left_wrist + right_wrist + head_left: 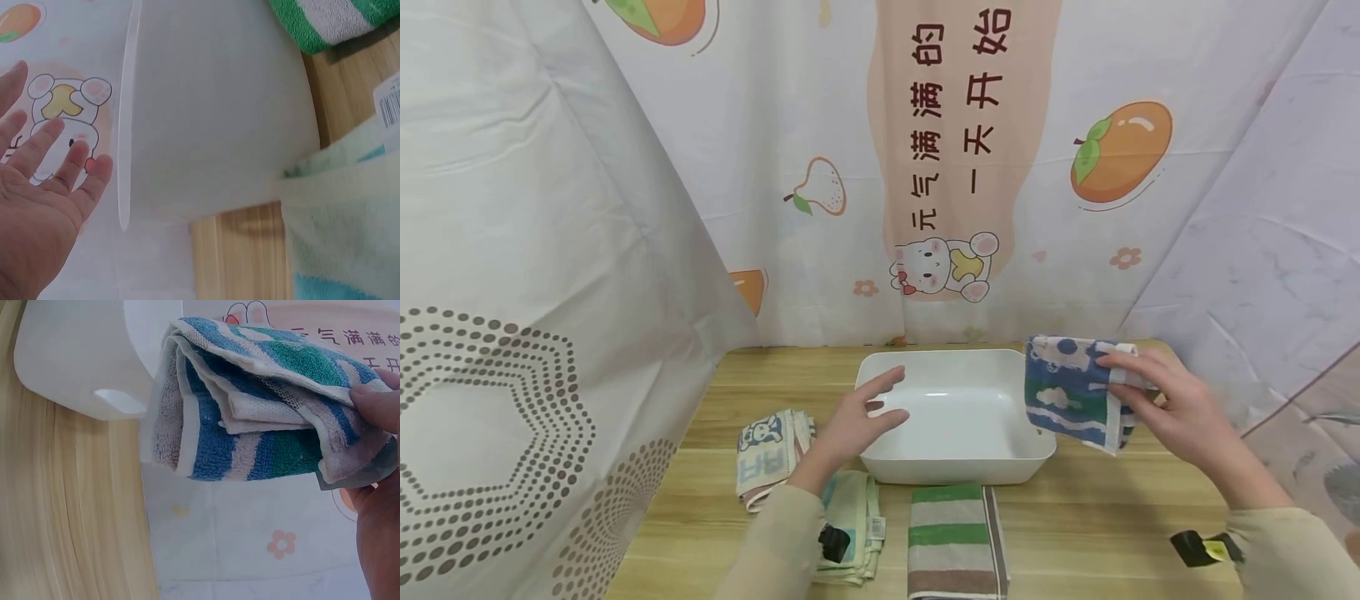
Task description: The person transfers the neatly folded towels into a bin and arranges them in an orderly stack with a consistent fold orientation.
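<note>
My right hand [1176,404] pinches a folded blue, green and white towel [1067,387] by its edge, thumb on one side and fingers on the other. The towel hangs in the air at the right end of a white plastic basin [955,471], in front of part of its rim. In the right wrist view the towel's folded layers [250,425] show, with the thumb pressing on them. My left hand [857,421] hovers over the basin's left side, fingers spread and holding nothing; the left wrist view shows its palm [37,200] beyond the basin's rim.
On the wooden table [1090,533], a folded cream and blue towel [763,454] lies left of the basin. In front are a pale green towel [853,517], partly behind the left sleeve, and a green, grey and brown striped towel [951,533]. A printed curtain [820,275] hangs behind.
</note>
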Demonstrator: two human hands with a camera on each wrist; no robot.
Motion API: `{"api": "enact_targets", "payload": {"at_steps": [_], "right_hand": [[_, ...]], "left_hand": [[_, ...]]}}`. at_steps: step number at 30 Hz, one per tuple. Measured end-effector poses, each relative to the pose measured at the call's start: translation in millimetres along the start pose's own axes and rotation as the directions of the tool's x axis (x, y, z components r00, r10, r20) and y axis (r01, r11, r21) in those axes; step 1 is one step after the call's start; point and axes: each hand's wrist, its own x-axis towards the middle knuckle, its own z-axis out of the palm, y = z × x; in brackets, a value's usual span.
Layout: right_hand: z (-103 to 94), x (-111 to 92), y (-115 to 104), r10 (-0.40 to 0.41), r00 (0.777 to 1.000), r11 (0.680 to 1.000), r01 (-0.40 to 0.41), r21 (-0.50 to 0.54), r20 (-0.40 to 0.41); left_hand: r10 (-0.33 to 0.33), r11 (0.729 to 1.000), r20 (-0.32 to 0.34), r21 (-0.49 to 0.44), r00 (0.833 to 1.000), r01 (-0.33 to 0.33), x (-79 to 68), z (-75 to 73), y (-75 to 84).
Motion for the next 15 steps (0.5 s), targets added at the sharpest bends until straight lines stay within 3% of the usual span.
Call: {"api": "enact_targets", "payload": {"at_steps": [8, 15], "right_hand": [[11.5, 3, -7, 0.03, 1.0, 0.999, -0.03, 0.041, 0.001], [17.8, 10, -12, -0.021, 1.0, 0.997, 0.02, 0.076, 0.006]], "left_hand": [[0.057, 0.998, 0.02, -0.008, 0.998, -0.057, 6.2, 13.9, 3.0], [0.056, 0.998, 0.063, -0.026, 0.996, -0.054, 9.8, 23.9, 5.2]]}}
